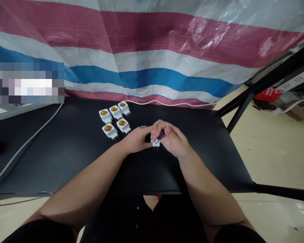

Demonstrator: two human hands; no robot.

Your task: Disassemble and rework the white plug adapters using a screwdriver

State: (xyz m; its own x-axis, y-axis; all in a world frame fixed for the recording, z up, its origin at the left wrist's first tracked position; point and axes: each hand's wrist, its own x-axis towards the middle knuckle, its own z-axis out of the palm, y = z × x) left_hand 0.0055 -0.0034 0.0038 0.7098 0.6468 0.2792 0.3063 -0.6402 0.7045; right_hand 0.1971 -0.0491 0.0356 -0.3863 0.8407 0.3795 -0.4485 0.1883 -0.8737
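White plug unit (156, 145) sat just right of the frame's centre, between the hands and over the dark table (218, 152). The left hand (138, 139) gripped it from the left, thumb (145, 146) against its near left edge; the far fingers were partly hidden, so how tightly they closed I could not tell. The right hand (172, 140) pinched a slim, dark-handled tool (161, 134) narrowly, its tip slanting toward the lower left and seeming to meet the unit's face near the prongs (154, 148). Doing this step well, in my judgement, called for standing the tool more squarely to the face, pressing lightly while it turned, and bracing the unit firmly so that it could not twist or the tip slip toward the left thumb. Both prongs pointed at the bottom of the frame, so the long axis probably ran from top to bottom, though the hands covered most of the body and the upper end was out of sight. Left of centre, five similar units (122, 125) lay with yellow discs (108, 128) upward, long axes slanting, their visible prongs toward the lower right.
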